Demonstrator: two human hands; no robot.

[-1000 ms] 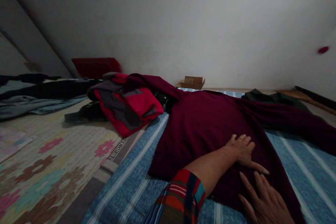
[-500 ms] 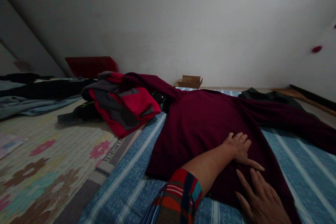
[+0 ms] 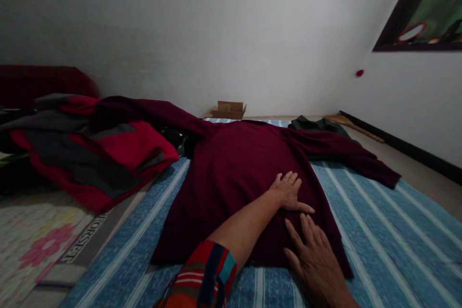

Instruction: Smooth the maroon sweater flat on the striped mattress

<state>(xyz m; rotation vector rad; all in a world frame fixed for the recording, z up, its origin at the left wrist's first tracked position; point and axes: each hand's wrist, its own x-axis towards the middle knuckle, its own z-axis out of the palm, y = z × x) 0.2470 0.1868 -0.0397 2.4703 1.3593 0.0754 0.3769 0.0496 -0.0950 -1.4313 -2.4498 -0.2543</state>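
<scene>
A maroon long-sleeved top [image 3: 231, 163] lies spread out on a blue striped sheet [image 3: 378, 221], its hem toward me and both sleeves reaching outward. My left hand [image 3: 288, 192] rests on the lower right part of the top, fingers spread, holding nothing. Just below it, my right hand [image 3: 314, 255] lies with fingers apart over the top near the hem, also holding nothing. The left sleeve of the top passes onto a red and grey jacket [image 3: 122, 149], where its end is hard to make out.
A small open cardboard box [image 3: 230, 109] stands by the wall. Dark folded cloth [image 3: 319, 125] lies behind the right sleeve. At the left are a flowered cover [image 3: 46, 245] and a dark red object [image 3: 43, 82]. A window [image 3: 429, 14] is at the upper right.
The view has turned to the right, so things appear shifted left and the window now shows. Both hands keep about the same place on the top.
</scene>
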